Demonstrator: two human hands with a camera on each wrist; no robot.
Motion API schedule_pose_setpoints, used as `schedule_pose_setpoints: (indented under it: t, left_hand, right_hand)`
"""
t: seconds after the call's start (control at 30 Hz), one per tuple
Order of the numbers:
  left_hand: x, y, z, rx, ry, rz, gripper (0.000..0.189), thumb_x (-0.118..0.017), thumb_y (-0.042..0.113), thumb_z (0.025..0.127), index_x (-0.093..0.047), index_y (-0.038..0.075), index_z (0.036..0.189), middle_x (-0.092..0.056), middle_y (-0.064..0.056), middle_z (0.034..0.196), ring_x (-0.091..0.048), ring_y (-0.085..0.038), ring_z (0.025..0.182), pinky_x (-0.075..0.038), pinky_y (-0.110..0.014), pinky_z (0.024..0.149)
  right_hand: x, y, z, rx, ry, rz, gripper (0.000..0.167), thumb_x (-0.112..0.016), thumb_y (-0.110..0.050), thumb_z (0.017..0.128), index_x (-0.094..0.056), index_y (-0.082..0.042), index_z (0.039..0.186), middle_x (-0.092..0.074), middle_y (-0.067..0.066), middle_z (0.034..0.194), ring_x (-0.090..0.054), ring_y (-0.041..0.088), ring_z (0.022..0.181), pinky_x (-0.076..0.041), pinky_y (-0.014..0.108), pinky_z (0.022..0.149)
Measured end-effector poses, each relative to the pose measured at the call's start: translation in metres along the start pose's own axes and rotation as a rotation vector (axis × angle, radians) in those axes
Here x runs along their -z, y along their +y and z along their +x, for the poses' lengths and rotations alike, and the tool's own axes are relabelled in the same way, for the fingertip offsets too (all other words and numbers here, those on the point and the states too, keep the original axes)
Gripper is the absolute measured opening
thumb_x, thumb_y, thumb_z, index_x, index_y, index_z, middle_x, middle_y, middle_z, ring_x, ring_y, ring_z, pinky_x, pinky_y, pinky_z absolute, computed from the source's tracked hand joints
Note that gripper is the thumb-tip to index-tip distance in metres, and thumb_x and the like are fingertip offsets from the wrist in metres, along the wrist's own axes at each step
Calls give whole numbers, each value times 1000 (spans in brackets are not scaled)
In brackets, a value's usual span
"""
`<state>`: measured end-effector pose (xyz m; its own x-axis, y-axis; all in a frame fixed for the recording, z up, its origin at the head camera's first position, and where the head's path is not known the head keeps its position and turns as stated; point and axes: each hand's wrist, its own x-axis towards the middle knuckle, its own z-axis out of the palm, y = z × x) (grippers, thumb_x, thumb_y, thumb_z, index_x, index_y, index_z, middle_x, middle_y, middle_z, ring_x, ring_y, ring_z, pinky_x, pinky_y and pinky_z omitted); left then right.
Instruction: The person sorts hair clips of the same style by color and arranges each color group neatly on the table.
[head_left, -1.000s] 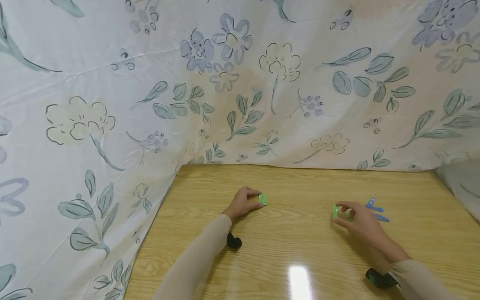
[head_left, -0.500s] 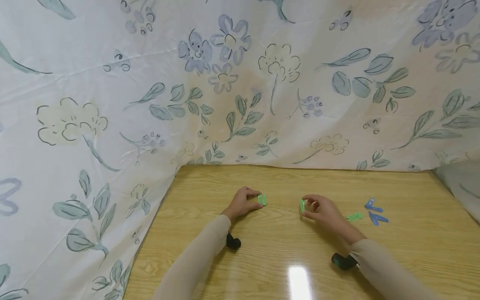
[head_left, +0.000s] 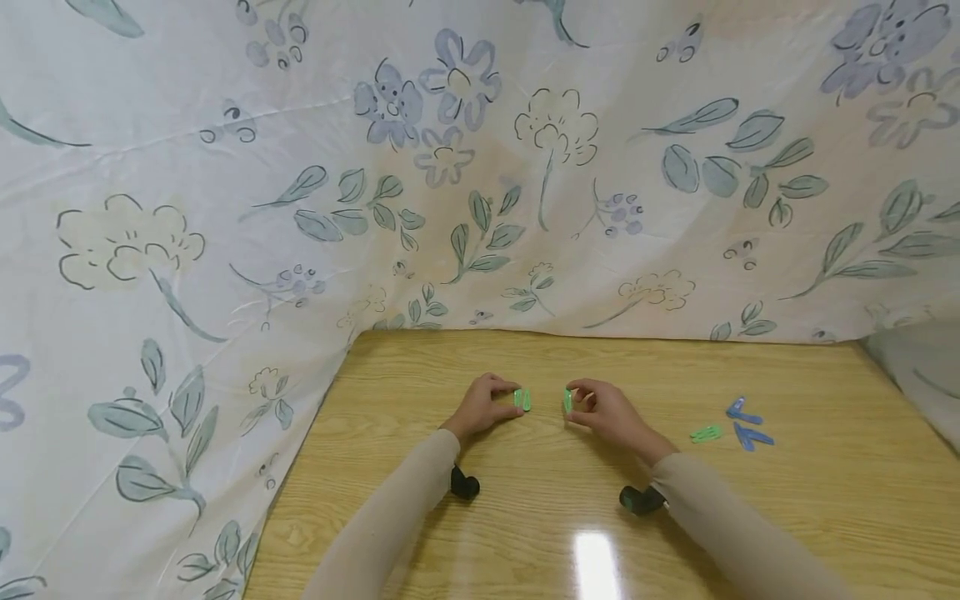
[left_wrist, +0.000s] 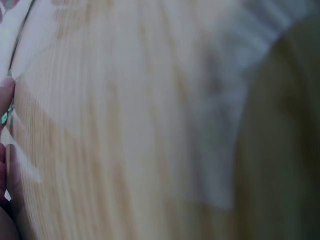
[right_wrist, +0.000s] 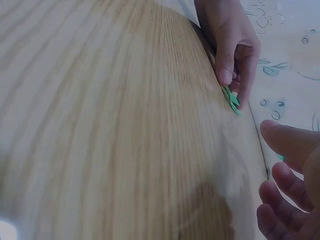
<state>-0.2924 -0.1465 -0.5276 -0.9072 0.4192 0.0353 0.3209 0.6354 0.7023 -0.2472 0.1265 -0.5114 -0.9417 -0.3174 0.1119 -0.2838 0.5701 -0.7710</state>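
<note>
Two green hair clips lie side by side on the table. My left hand (head_left: 477, 407) pinches the nearer clip (head_left: 518, 399) at its ends between thumb and finger; the other clip (head_left: 527, 401) lies just to its right. A short gap away, my right hand (head_left: 611, 414) holds another green hair clip (head_left: 567, 402) upright between thumb and fingertips. In the right wrist view, the left thumb and finger reach down to the green clips (right_wrist: 232, 102), while the right fingers (right_wrist: 287, 140) mostly cover their own clip. Only fingertips (left_wrist: 6, 90) and a speck of green show in the left wrist view.
Farther right on the wooden table (head_left: 525, 517) lie more green hair clips (head_left: 706, 434), beside two spread blue hair clips (head_left: 744, 412). A flowered cloth (head_left: 480, 200) hangs along the back and left edges. Black wrist cameras (head_left: 641, 500) sit under the forearms.
My right hand has carried its green clip leftward from the right side toward the left hand, uncovering the green and blue clips there. The left hand has stayed in place.
</note>
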Motion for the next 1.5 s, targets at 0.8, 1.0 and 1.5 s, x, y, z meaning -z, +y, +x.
schedule_pose_setpoints:
  t: [0.8,1.0,1.5]
  left_hand:
    - [0,1,0,-14,2,-15,48,-84,30,84,-72,10,126,-62,-10,113,-53,-19,101,-44,-32,88]
    - [1,2,-2,1,1,-14,48,-84,29,85,-72,9,127,-63,-11,114,-54,-21,104,-44,-34,90]
    - [3,2,0,0,-20,-33,52,-84,32,84,-70,11,130,-61,-10,114,-52,-19,102,-44,-34,90]
  right_hand:
    - [-39,-7,39,-71,-43,49,45,-78,-11,85,-64,1,126,-64,9,99,-55,19,88,-45,31,78]
    - [-42,-8,40,-69,-35,1,44,-80,-14,85,-65,0,124,-63,7,96,-55,20,88,-44,35,81]
    - [-40,-12,42,-85,-39,-41,44,-81,-15,84,-67,0,123,-60,5,91,-51,18,82,-41,32,76]
